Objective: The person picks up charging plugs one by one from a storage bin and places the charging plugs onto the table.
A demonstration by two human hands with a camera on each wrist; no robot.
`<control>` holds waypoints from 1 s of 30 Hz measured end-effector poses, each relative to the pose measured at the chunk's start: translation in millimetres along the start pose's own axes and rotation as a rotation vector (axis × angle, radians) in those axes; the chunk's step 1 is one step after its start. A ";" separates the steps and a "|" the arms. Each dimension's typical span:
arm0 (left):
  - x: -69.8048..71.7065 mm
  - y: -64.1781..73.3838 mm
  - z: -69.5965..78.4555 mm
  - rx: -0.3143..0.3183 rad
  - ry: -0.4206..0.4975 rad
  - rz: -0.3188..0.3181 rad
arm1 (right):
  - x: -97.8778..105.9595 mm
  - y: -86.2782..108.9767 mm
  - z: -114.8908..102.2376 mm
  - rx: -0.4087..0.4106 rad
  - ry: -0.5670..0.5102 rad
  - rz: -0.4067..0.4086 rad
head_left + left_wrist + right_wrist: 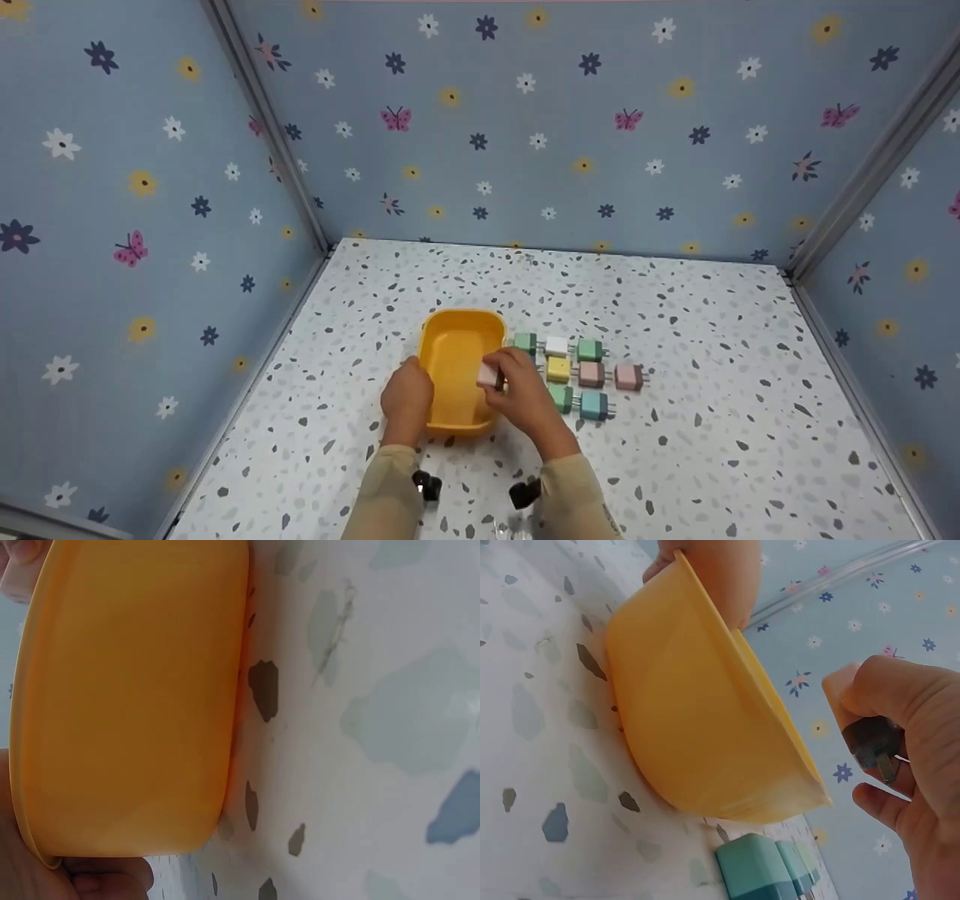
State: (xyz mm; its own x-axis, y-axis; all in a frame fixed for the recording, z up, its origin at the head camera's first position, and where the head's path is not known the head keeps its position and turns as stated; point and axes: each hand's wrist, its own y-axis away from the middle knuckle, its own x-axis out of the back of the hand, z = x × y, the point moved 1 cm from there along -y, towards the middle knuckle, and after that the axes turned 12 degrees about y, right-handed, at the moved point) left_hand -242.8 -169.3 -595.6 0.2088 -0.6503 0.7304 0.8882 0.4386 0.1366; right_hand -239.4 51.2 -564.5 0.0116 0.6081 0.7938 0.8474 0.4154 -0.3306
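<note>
A yellow rectangular plastic bin stands on the speckled tabletop, no items visible inside it. My left hand grips its left rim; the left wrist view shows fingers curled around the edge. Over the bin's right side, my right hand pinches a pale pink charger plug between thumb and fingers. The right wrist view shows the plug's dark end and metal prongs, held above the rim and apart from it. Beside the bin sit several more plugs, among them a yellow one and a blue one.
Right of the bin, the loose plugs form rough rows, with a pink plug farthest right and a green one at the back. Flowered blue panels enclose the tabletop at the back and both sides.
</note>
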 end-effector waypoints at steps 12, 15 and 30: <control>-2.9 -1.3 0.4 0.025 0.000 -0.016 | 21.9 13.2 12.5 -0.067 -0.022 -0.077; -3.2 -2.2 0.6 0.027 -0.008 -0.018 | 25.9 16.3 17.6 -0.049 -0.012 -0.053; -3.3 -2.3 -1.6 0.026 0.006 0.000 | 39.7 26.1 38.0 0.048 0.062 0.064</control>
State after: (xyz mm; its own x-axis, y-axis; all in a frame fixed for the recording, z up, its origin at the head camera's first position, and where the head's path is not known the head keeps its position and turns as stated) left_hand -244.9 -169.1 -599.4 0.2112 -0.6539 0.7265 0.8775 0.4542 0.1537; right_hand -237.0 111.9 -561.1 0.0992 0.5923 0.7996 0.8173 0.4099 -0.4050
